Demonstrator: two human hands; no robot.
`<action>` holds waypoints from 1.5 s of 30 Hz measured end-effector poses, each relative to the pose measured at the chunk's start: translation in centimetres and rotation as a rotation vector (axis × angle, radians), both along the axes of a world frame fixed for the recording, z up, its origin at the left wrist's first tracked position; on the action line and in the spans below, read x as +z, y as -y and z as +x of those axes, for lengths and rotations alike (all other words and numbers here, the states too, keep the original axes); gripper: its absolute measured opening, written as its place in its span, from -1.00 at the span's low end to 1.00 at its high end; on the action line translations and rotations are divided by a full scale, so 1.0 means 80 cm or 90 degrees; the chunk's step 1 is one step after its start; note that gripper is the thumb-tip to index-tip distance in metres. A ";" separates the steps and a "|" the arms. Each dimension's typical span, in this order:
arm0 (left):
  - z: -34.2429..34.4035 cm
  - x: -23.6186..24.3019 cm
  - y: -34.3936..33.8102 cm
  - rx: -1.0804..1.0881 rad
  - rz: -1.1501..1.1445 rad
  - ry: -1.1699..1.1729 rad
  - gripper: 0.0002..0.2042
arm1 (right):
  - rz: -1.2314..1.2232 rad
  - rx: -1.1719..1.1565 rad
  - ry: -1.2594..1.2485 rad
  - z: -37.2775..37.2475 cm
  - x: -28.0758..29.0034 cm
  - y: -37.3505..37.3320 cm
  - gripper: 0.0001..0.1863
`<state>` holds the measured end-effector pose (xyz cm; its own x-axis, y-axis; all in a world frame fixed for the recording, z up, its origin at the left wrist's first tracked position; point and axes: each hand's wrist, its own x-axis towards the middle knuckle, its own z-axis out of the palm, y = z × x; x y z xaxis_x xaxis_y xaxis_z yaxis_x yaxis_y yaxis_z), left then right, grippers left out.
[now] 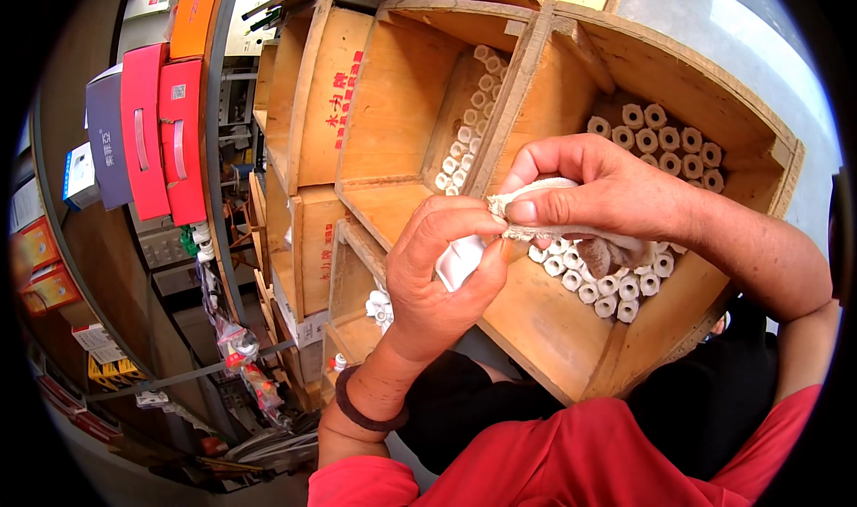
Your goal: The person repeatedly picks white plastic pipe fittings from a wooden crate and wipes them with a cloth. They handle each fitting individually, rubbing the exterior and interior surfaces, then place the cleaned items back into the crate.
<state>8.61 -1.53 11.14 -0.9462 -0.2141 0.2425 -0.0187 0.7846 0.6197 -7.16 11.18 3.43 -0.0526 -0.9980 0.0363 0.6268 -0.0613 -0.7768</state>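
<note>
Wooden crates [536,324] of white hexagonal pieces [668,138] beneath; both hands [424,270] [598,186] tight on pale fabric [546,186].

Open wooden bin [544,344], white hex-ended fittings [646,140] clustered inside, neighbouring wooden bin [393,87], white pieces [471,116] inside

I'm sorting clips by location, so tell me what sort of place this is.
Probably a hardware shop or storeroom: open wooden bins hold many identical hollow white fittings, and packaged boxes stand on shelving at left.
</note>
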 end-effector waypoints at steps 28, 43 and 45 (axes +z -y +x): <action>-0.001 0.001 0.003 -0.030 0.169 0.089 -0.53 | 0.012 0.064 -0.030 -0.004 0.003 -0.001 -0.72; 0.003 0.003 0.001 0.047 0.182 0.131 -0.64 | 0.032 0.059 0.009 -0.003 0.008 -0.002 -0.54; 0.003 0.004 0.001 0.056 0.166 0.131 -0.65 | -0.012 0.042 -0.040 -0.001 0.000 0.003 -0.54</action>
<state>8.83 -1.65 11.45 -0.9447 -0.3270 -0.0245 -0.2244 0.5901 0.7755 -7.26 10.91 3.45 0.0167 -0.9983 0.0555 0.5805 -0.0356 -0.8134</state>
